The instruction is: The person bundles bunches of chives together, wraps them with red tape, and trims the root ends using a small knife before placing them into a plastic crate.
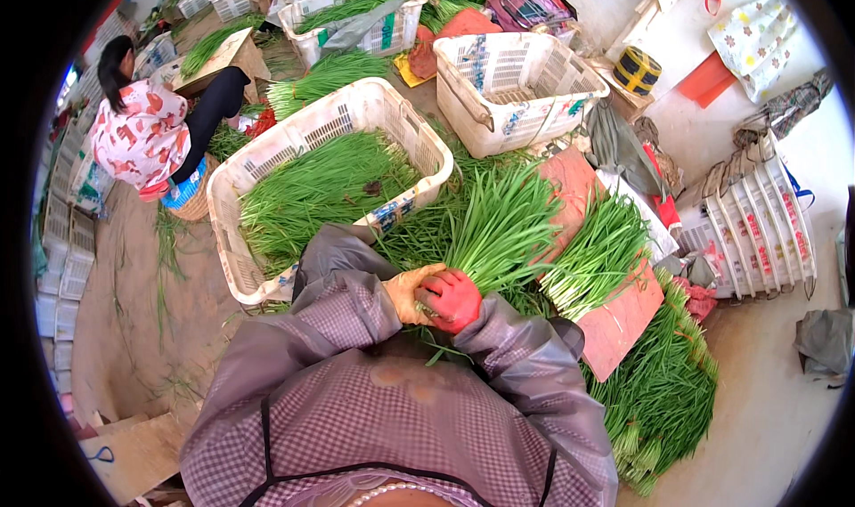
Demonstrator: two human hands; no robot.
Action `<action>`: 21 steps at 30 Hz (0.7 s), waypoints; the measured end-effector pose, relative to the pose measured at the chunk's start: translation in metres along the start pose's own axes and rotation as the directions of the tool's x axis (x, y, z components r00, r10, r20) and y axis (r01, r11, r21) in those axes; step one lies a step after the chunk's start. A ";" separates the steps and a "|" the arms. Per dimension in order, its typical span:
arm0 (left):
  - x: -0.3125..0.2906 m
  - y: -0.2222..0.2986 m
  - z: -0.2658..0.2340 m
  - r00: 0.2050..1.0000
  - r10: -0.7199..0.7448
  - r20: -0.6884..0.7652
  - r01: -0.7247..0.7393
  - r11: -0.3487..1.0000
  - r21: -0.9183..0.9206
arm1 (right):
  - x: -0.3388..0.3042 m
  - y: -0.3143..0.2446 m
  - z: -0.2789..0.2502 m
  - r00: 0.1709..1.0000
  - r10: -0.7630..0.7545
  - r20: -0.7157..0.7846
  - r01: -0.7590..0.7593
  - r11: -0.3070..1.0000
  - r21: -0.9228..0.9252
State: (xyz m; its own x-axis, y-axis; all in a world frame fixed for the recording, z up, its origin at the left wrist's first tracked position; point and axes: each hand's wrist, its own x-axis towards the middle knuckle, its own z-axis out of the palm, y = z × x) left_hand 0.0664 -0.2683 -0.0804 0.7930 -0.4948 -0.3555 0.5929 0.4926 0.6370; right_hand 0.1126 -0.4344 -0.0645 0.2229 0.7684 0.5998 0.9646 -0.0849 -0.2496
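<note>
White crates (525,126) stand beyond 2 gloved hands (452,300), clamped together on a green bunch (503,231) fanning forward.

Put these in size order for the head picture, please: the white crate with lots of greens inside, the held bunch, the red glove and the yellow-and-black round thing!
1. White crate
2. Held bunch
3. Red glove
4. Yellow-and-black round thing: looks smallest, but it's farther away, so its real size is unsure.

The white crates (534,126) look scuffed, matt plastic, the sleeves (530,360) glossy film, the greens (499,231) smooth.
</note>
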 end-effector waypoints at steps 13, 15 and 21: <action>0.039 -0.035 -0.023 0.876 -0.357 0.324 0.481 0.696 -0.533 | -0.034 0.012 0.000 0.359 0.923 0.141 0.059 -0.173 0.983; 0.039 -0.029 -0.017 0.864 -0.397 0.309 0.503 0.689 -0.521 | -0.041 0.024 -0.018 0.214 0.959 0.187 0.153 -0.222 0.963; 0.043 -0.033 -0.011 0.866 -0.415 0.279 0.500 0.720 -0.481 | -0.051 0.027 -0.033 0.177 0.974 0.145 -0.848 0.076 0.524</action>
State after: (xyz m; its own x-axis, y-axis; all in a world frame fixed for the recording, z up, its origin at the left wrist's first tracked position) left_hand 0.0824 -0.2986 -0.1244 0.4021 -0.8323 -0.3816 0.8906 0.4522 -0.0479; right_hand 0.1321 -0.4972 -0.0767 0.9580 0.1449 -0.2474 -0.1898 -0.3261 -0.9261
